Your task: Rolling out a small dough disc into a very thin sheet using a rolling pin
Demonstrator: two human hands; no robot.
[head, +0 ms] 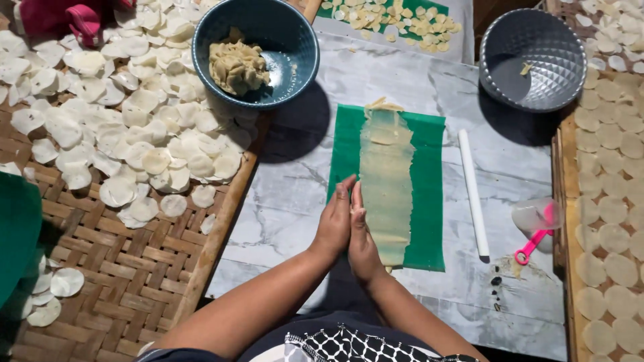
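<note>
Green plastic sheet (425, 201) lies on a marbled table (295, 201), carrying a long flattened strip of pale dough (386, 188). A person's left hand (333, 221) and right hand (362, 234) are pressed together palm to palm, fingers straight, just over the sheet's near left edge beside the strip; whether anything lies between the palms cannot be seen. A white rod (473, 194) rests to the right. A blue bowl (295, 33) holds a dough lump (238, 66); thin white discs (134, 134) cover a woven tray (127, 268).
</note>
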